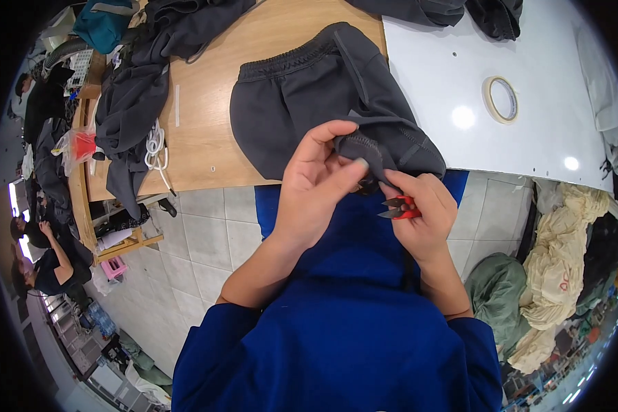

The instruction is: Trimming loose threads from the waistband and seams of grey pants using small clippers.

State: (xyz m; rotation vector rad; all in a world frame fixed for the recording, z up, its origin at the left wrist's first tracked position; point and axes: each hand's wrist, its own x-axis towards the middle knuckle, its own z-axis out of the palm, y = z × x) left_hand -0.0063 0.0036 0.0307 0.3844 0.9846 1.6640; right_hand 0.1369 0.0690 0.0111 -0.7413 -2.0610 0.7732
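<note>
The left hand [313, 187] pinched the dark garment [288, 113] while the right hand [424, 213], fingers clamped around red snips [406, 207], partly hid them.

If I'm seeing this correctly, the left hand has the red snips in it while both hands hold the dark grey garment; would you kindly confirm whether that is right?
Not quite: the red snips are in the right hand, not the left hand, as the head view shows. Both hands do hold the dark grey garment.
</note>
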